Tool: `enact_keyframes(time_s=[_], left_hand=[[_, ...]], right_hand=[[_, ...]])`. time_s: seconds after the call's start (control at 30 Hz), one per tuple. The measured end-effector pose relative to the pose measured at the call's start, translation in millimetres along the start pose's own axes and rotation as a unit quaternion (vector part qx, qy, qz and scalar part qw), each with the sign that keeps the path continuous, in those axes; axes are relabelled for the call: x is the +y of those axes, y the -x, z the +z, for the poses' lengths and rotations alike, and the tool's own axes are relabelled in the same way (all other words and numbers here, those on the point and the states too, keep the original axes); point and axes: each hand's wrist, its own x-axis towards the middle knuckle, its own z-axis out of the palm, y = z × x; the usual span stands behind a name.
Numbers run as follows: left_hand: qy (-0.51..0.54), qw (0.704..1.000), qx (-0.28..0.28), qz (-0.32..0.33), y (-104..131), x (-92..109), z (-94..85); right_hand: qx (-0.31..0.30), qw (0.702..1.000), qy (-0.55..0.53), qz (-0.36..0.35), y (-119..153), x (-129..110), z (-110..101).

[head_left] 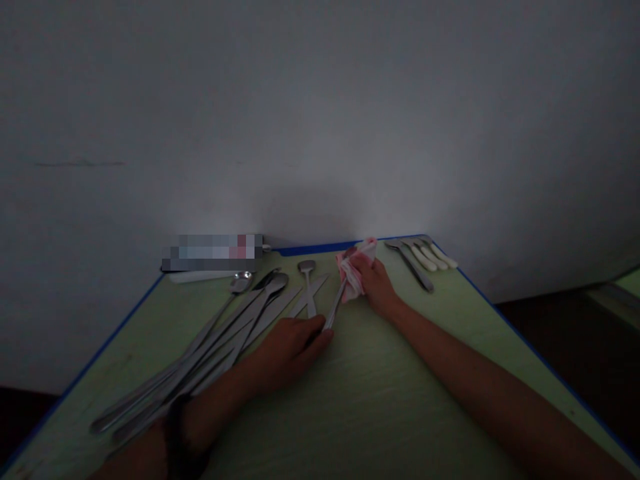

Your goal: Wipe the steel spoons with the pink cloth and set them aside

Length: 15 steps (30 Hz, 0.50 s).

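My left hand [295, 347] is closed on the lower handle of a slim metal piece of cutlery [337, 301], which slants up and away over the table. A pink and white cloth [354, 285] is pinched in my right hand [375, 283] around its upper end. The head partly shows above the cloth, but whether it is a spoon or a fork I cannot tell. Just left of the held piece, a short square-headed spoon [308, 280] lies across a knife blade [320, 283]. Long metal spoons [276, 285] and other cutlery lie in a loose pile beside my left forearm.
The green table [320, 427] has a blue edge and stands against a grey wall [320, 120]. At the back right lie several white-handled pieces of cutlery [423, 257] and a metal one [415, 270]. A blurred-out box-like object [215, 253] sits at the back left.
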Motion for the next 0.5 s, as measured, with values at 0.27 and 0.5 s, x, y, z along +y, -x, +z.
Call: enact_keyframes(time_s=[0.27,0.5], left_hand=[[0.009,1.000,0.001,0.001,0.2,-1.7,1.1],[0.005,1.000,-0.001,0.003,-0.6,-1.7,0.8]], right_hand=[[-0.035,0.999,-0.010,-0.009,5.0,-11.1,-0.2],[-0.046,0.999,0.011,-0.005,5.8,-13.0,-0.7]])
